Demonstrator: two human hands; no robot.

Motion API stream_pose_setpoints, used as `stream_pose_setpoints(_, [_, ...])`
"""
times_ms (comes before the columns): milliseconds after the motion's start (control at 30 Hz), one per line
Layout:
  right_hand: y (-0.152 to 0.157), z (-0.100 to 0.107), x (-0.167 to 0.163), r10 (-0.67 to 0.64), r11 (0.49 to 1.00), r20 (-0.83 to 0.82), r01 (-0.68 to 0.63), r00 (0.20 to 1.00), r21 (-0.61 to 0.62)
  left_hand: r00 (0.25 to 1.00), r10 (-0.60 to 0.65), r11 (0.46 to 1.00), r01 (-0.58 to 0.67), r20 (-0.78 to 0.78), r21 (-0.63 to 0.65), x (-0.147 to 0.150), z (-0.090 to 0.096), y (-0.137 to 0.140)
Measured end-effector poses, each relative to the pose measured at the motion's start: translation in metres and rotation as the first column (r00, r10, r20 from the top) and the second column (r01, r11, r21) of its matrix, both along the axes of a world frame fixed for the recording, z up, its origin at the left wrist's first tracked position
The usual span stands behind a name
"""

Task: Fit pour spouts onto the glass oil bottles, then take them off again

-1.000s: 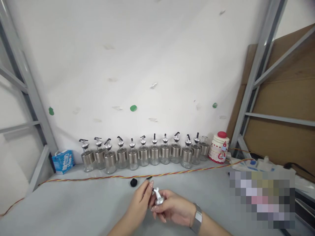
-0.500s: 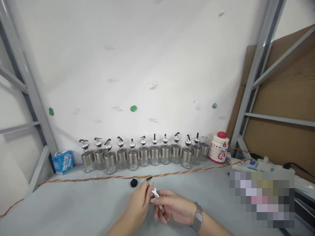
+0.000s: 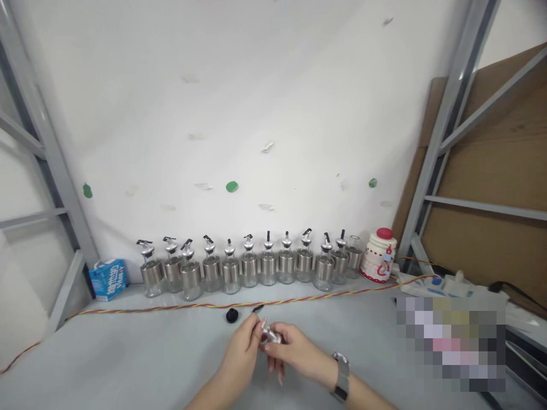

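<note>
Between my hands is a small silver pourer spout (image 3: 274, 336), the same kind as those on the bottles. My right hand (image 3: 301, 353) grips its rounded side with thumb and forefinger, the other fingers curled below. From the other side, the fingertips of my left hand (image 3: 243, 346) pinch its narrow end. Fingers cover part of the spout. Just beyond the left hand, a black rubber stopper (image 3: 232, 315) and a small black flip piece (image 3: 257, 308) lie on the grey table (image 3: 128, 353).
Several glass-and-steel bottles (image 3: 231, 274) line the wall, most with pourer tops; the rightmost bottle (image 3: 354, 259) has an uncovered neck. A blue carton (image 3: 109, 280) stands left, a red-lidded jar (image 3: 379, 256) right. A twisted red-yellow wire (image 3: 299, 299) crosses the table.
The spout has turned in my fingers, so its rounded silver side now shows instead of a slim pale edge. My right hand has rotated slightly around it; the left hand barely moved.
</note>
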State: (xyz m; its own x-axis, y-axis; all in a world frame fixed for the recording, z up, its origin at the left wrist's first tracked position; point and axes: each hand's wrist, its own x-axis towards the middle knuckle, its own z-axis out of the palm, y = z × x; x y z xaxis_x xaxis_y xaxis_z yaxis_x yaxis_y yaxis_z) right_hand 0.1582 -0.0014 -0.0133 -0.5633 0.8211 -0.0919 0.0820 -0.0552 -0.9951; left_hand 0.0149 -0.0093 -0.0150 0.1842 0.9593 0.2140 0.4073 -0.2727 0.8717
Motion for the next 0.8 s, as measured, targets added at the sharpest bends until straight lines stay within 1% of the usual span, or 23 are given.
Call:
stream_pose_setpoints(67, [-0.003,0.0,0.001,-0.083,0.984,0.081,0.069,0.993,0.164,0.997,0.021,1.0,-0.019,0.072,-0.024,0.002,-0.001,0.001])
stream_pose_setpoints(133, [-0.008,0.004,0.002,-0.174,0.931,0.174,0.104,0.969,0.349,0.988,0.027,0.999,-0.02,0.153,-0.048,0.004,-0.005,0.003])
stream_pose_setpoints(200, [-0.012,0.009,0.005,-0.257,0.846,0.238,0.098,0.937,0.525,0.965,0.025,0.995,0.002,0.262,-0.101,0.006,-0.009,0.006])
stream_pose_setpoints(267, [-0.014,0.013,0.008,-0.317,0.733,0.281,0.047,0.906,0.678,0.928,0.068,0.982,0.002,0.367,-0.188,0.006,-0.011,0.012])
stream_pose_setpoints(300, [-0.014,0.015,0.01,-0.335,0.676,0.298,0.008,0.894,0.737,0.91,0.104,0.974,-0.012,0.401,-0.225,0.004,-0.011,0.014])
stream_pose_setpoints(333, [-0.013,0.016,0.012,-0.353,0.632,0.31,-0.02,0.883,0.775,0.896,0.144,0.968,-0.04,0.42,-0.247,0.002,-0.01,0.017])
stream_pose_setpoints(367, [-0.012,0.017,0.013,-0.372,0.608,0.314,-0.026,0.874,0.794,0.884,0.179,0.964,-0.071,0.431,-0.256,-0.002,-0.008,0.02])
stream_pose_setpoints(400, [-0.01,0.017,0.014,-0.39,0.605,0.306,-0.009,0.868,0.796,0.883,0.201,0.964,-0.102,0.425,-0.244,-0.006,-0.004,0.021])
stream_pose_setpoints(433, [-0.008,0.017,0.015,-0.413,0.618,0.286,0.035,0.865,0.785,0.894,0.213,0.967,-0.135,0.394,-0.216,-0.01,-0.001,0.022])
stream_pose_setpoints(467, [-0.006,0.016,0.017,-0.443,0.638,0.258,0.1,0.859,0.763,0.92,0.219,0.971,-0.172,0.324,-0.168,-0.015,0.002,0.023])
stream_pose_setpoints(533, [0.0,0.013,0.019,-0.496,0.687,0.224,0.221,0.839,0.693,0.97,0.232,0.973,-0.232,0.074,-0.005,-0.023,0.008,0.022])
stream_pose_setpoints(567, [0.003,0.012,0.02,-0.508,0.716,0.229,0.259,0.83,0.648,0.968,0.242,0.968,-0.236,-0.065,0.089,-0.026,0.009,0.022])
stream_pose_setpoints(600, [0.006,0.01,0.021,-0.513,0.746,0.244,0.286,0.823,0.601,0.949,0.257,0.958,-0.226,-0.184,0.176,-0.029,0.01,0.022])
stream_pose_setpoints(633, [0.009,0.008,0.022,-0.513,0.773,0.263,0.307,0.817,0.555,0.926,0.271,0.947,-0.209,-0.263,0.243,-0.032,0.009,0.023])
stream_pose_setpoints(700, [0.015,0.005,0.025,-0.5,0.814,0.295,0.325,0.814,0.481,0.885,0.301,0.924,-0.18,-0.354,0.336,-0.038,0.007,0.027])
stream_pose_setpoints(733, [0.019,0.003,0.027,-0.499,0.822,0.299,0.335,0.813,0.461,0.87,0.318,0.913,-0.174,-0.378,0.369,-0.042,0.005,0.03])
stream_pose_setpoints(800, [0.024,-0.001,0.03,-0.513,0.82,0.292,0.36,0.807,0.446,0.852,0.343,0.899,-0.177,-0.395,0.4,-0.05,0.0,0.038])
